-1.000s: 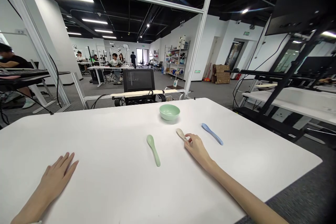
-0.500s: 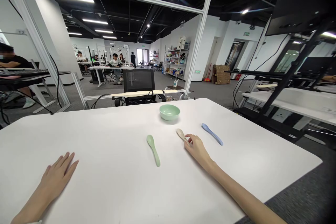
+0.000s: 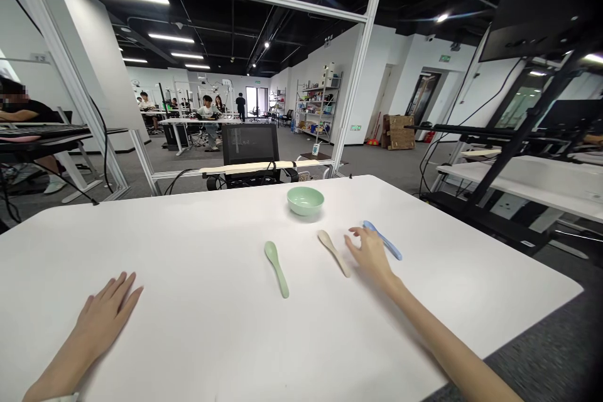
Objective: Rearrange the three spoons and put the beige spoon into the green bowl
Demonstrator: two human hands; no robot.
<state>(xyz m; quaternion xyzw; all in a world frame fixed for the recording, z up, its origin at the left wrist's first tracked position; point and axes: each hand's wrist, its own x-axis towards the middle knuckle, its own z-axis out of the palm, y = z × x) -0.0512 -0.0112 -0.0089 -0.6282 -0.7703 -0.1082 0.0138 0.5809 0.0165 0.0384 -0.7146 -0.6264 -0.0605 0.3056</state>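
Right hand [image 3: 370,257] open, fingers curved, tips at blue spoon [image 3: 391,249], lying diagonal on worktop [image 3: 188,232], far end pointing left.

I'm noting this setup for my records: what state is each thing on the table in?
Left hand: open, flat on the table.
Blue spoon: lying on the table.
Right hand: open, at the blue spoon, not visibly holding it.
Beige spoon: lying on the table.
Green spoon: lying on the table.
Green bowl: upright, looks empty.
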